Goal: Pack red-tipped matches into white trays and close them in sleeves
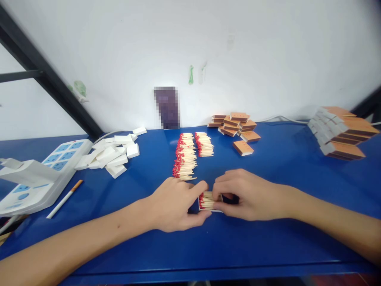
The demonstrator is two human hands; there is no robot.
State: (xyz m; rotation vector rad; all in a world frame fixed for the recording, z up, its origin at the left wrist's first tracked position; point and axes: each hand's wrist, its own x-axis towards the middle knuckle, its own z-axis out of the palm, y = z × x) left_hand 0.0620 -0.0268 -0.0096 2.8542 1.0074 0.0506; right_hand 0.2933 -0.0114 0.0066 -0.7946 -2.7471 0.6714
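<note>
A small white matchbox tray (207,201) filled with red-tipped matches lies on the blue table in front of me. My left hand (181,204) grips its left end between thumb and fingers. On the right end, my right hand (238,194) has its fingertips pressed at the tray and the matches, covering that part. Just beyond the hands lies a long pile of matches (187,157), heads to the left, with a smaller pile (204,144) beside its far end.
White empty trays (110,153) are heaped at the left, near a power strip (56,167) and a cigarette (64,199). Orange matchbox sleeves (243,147) lie beyond my right hand. Stacked boxes (342,133) stand far right. A pixelated object (168,108) leans on the wall.
</note>
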